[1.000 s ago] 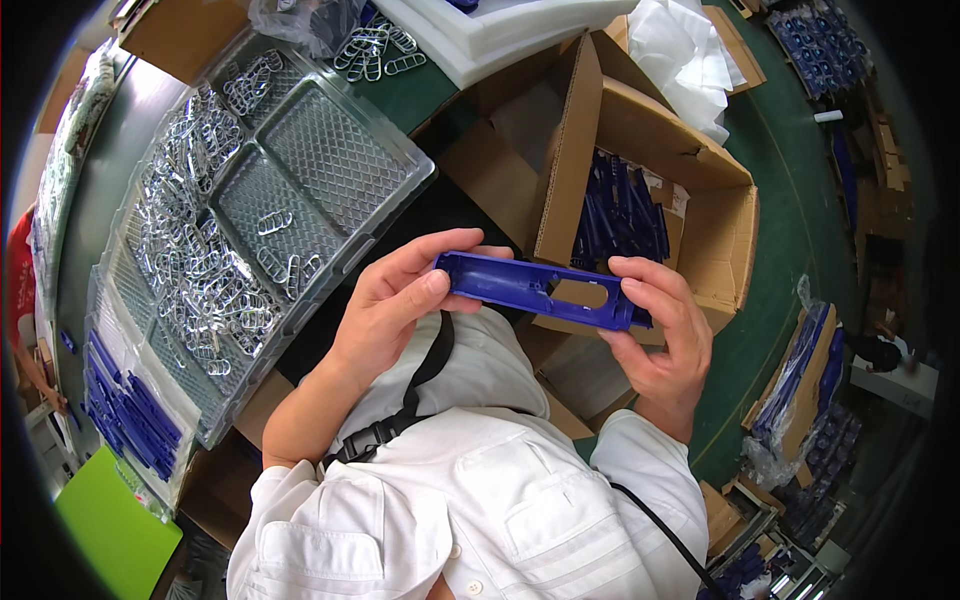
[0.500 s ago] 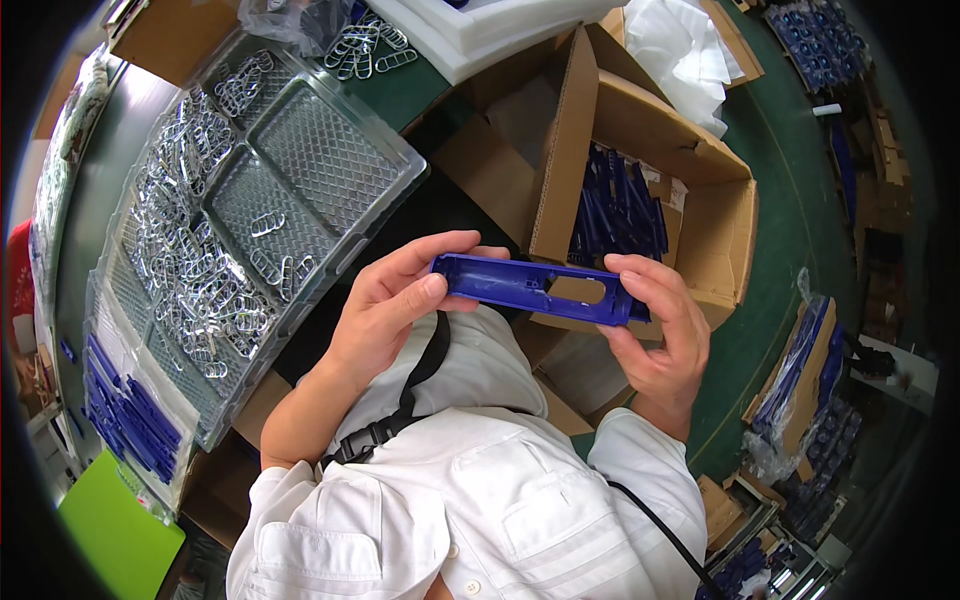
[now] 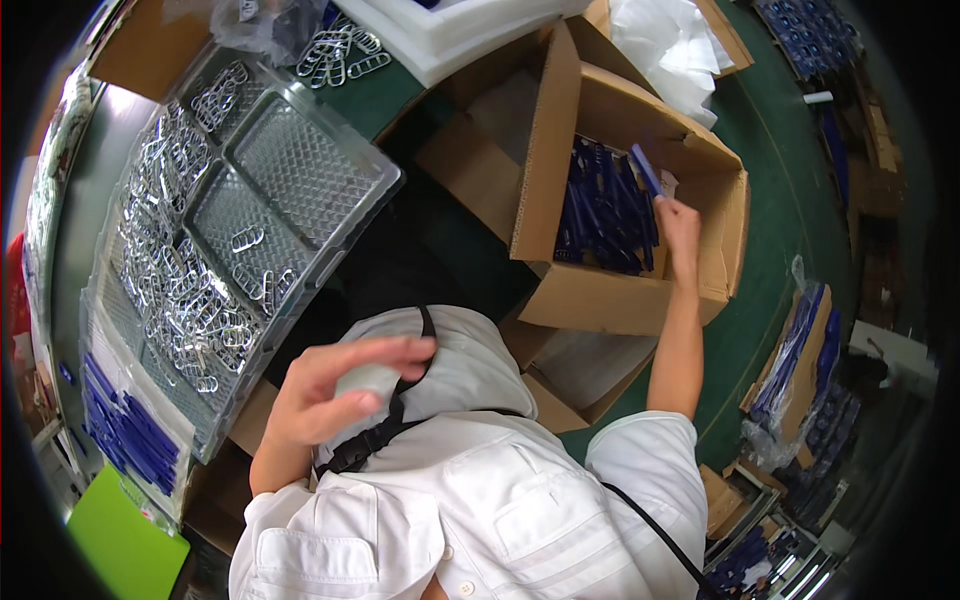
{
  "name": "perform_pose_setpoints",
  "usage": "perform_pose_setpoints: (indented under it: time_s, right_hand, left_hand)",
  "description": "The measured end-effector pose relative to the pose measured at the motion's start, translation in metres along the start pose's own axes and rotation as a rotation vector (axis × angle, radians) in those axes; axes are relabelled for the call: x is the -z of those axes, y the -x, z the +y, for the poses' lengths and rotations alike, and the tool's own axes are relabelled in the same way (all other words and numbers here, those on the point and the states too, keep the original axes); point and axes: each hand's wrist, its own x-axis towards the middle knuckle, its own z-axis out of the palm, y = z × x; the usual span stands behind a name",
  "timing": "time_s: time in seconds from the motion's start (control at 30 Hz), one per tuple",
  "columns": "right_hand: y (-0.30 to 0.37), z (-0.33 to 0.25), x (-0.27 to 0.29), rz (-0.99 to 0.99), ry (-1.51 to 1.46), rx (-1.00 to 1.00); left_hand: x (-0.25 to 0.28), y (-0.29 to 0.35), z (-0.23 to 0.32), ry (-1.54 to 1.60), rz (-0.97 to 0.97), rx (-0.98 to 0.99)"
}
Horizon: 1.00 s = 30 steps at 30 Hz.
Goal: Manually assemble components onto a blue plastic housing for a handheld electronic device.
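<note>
My right hand [image 3: 679, 228] reaches into the open cardboard box [image 3: 622, 300], its fingers closed on one end of a long blue plastic casing [image 3: 646, 170]. The casing points up and away above a heap of similar blue casings [image 3: 603, 210] inside the box. Near my lap, at the left, my left hand [image 3: 335, 390] is slightly blurred; its fingers are apart and nothing shows between them. To its left stands a clear compartment tray [image 3: 345, 222] with many silver metal loops [image 3: 185, 260], a few of them lying in the middle compartment.
Thin blue strips [image 3: 128, 425] lie on clear plastic at the left, above a bright green sheet [image 3: 128, 540]. More silver loops [image 3: 340, 52] rest on the green table beside white foam [image 3: 450, 45]. Wrapped blue parts [image 3: 790, 360] are stacked at the right.
The blue casing, earlier held between both hands before my chest, is now in the right hand alone over the box. My left hand has let go and dropped back toward my lap.
</note>
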Motion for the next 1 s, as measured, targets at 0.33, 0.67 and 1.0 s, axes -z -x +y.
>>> perform_pose_setpoints:
  time_s: [0.33,0.67,1.0]
  right_hand:
    - [-0.14,0.2,-0.175,-0.503,-0.179,0.057]
    - [-0.198,0.026,-0.067,0.454,0.015,0.447]
    - [0.085,-0.39,-0.051,0.113,-0.311,1.154]
  left_hand:
    - [0.016,0.217,-0.042,-0.012,0.898,-0.009]
    - [-0.024,0.473,-0.216,0.216,2.323,-0.331]
    - [0.037,0.558,-0.433,-0.515,2.029,0.97]
